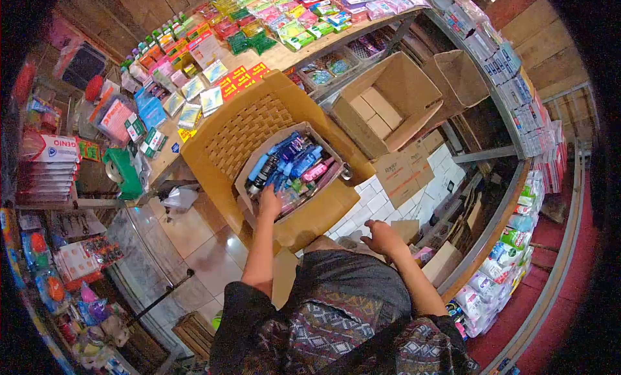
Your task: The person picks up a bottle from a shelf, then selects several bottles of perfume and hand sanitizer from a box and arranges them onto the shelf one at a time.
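A cardboard box [303,210] rests on the seat of a tan plastic chair [226,132] with a woven-pattern back. Packed inside are several small bottles [304,163], mostly blue and dark, with a pink bottle [316,171] near the right side. My left hand [270,203] reaches over the box's near left edge and touches the contents there. Its fingertips are partly lost among the bottles, so its grip cannot be made out. Away from the box, my right hand [383,238] hovers above the floor, fingers loosely bent and apart, with nothing visible in it.
Behind the chair, a wooden display table [223,55] carries colourful packets. An open cardboard box [394,97] stands to the right, above a flattened carton [404,174]. A shelf edge [491,236] with hanging packs curves along my right. Hanging goods and a green tape dispenser [121,171] are at left.
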Motion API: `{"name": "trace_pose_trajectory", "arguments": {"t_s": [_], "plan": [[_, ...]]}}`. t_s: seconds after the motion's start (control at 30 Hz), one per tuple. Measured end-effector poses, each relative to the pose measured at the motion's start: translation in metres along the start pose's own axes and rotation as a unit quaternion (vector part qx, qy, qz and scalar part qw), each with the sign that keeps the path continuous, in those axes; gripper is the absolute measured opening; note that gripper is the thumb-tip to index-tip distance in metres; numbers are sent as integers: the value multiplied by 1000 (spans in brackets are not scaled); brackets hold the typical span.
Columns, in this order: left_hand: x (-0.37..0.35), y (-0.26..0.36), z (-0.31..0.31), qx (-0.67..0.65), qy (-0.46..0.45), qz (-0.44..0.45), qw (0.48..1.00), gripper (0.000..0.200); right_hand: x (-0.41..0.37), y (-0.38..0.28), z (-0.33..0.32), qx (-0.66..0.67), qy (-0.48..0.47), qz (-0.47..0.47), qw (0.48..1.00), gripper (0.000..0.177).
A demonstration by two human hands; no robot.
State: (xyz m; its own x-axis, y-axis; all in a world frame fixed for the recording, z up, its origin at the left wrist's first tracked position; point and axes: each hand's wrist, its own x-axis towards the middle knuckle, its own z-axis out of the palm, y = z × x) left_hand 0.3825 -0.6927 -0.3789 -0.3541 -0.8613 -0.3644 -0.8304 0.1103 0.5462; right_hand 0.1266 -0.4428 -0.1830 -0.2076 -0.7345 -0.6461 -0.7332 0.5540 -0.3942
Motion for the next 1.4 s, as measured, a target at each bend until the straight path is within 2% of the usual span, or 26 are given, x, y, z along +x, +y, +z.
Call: {"name": "trace_pose_trajectory", "arguments": {"t_s": [0.1, 0.13, 0.17, 0.23, 0.33, 0.37, 0.43, 0.5, 0.57, 0.6, 0.7, 0.77, 0.87, 0.97, 1.0, 1.1, 1.23, 1.27, 1.37, 1.4], "plan": [[-23, 25, -18, -78, 13, 76, 994, 45, 8, -10, -12, 74, 0, -21, 997, 49], [-31, 37, -18, -112, 42, 98, 988, 48, 11, -15, -16, 105, 0, -27, 994, 50], [-38, 47, -22, -113, -20, 84, 990, 46, 19, -15, -13, 150, 17, -39, 988, 51], [-70, 121, -83, -117, -140, 55, 982, 42, 38, -14, -5, 237, 48, -65, 968, 55], [-78, 121, -38, -323, -183, 133, 919, 38, 57, -30, -7, 389, 73, -58, 916, 56], [-79, 123, -29, -321, -212, 152, 911, 38, 62, -36, -9, 444, 80, -52, 891, 55], [-85, 143, -36, -315, -270, 190, 890, 38, 67, -38, -9, 499, 52, -62, 863, 43], [-89, 152, -45, -328, -295, 171, 881, 42, 73, -31, -1, 530, 26, -58, 846, 34], [-86, 150, -41, -374, -331, 136, 855, 42, 65, -31, 2, 594, 23, -40, 803, 30], [-82, 152, -56, -365, -326, 133, 862, 41, 61, -34, 0, 624, 22, -31, 780, 28], [-42, 103, -25, -315, -208, 68, 924, 40, 55, -34, 0, 646, 47, 2, 762, 31], [-21, 72, -18, -201, -75, 17, 977, 43, 52, -32, -3, 652, 56, 7, 756, 30], [11, 44, -6, -84, -12, 11, 996, 43, 51, -26, 0, 656, 64, 10, 752, 29], [31, 45, 16, -30, 39, 101, 994, 47, 49, -24, 4, 665, 68, 13, 743, 28], [38, 52, 23, -25, 18, 89, 996, 52, 47, -25, 5, 670, 69, 15, 739, 28], [45, 73, 38, 40, 48, 105, 992, 53, 43, -26, 5, 661, 76, 15, 746, 28], [44, 95, 41, 36, 35, 66, 997, 50, 36, -23, 5, 663, 93, 25, 743, 30], [45, 93, 47, 14, 73, 82, 994, 45, 35, -22, 4, 667, 95, 15, 739, 33], [49, 86, 54, 61, 32, 111, 991, 41, 34, -13, 9, 669, 99, 28, 736, 32], [47, 87, 52, 29, 27, 104, 994, 40, 35, -11, 12, 669, 100, 28, 736, 31]]}}
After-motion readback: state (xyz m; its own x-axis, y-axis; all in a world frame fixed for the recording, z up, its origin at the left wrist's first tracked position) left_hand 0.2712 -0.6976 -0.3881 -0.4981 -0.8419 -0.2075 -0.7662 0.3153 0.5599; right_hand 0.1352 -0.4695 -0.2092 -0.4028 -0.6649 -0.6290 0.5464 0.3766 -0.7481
